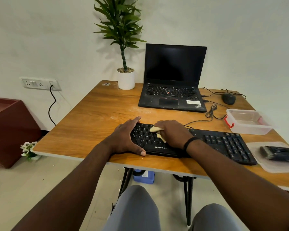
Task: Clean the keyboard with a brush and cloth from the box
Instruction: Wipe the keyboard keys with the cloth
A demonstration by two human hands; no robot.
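A black keyboard [220, 144] lies across the near part of the wooden table [93, 114]. My left hand [125, 137] grips the keyboard's left end, thumb on its front edge and fingers over its far corner. My right hand [172, 132] holds a crumpled yellow cloth [157, 132] and presses it onto the keys left of the middle. The clear plastic box [247, 121] with red clips stands open at the right. Its lid [274, 165] lies at the near right with the black brush [279, 152] on it.
An open black laptop [172, 80] stands at the back of the table, a potted plant [125, 70] to its left and a black mouse [228, 98] to its right. Cables trail between the laptop and the keyboard. A red-brown bin [8, 127] stands on the floor at the left.
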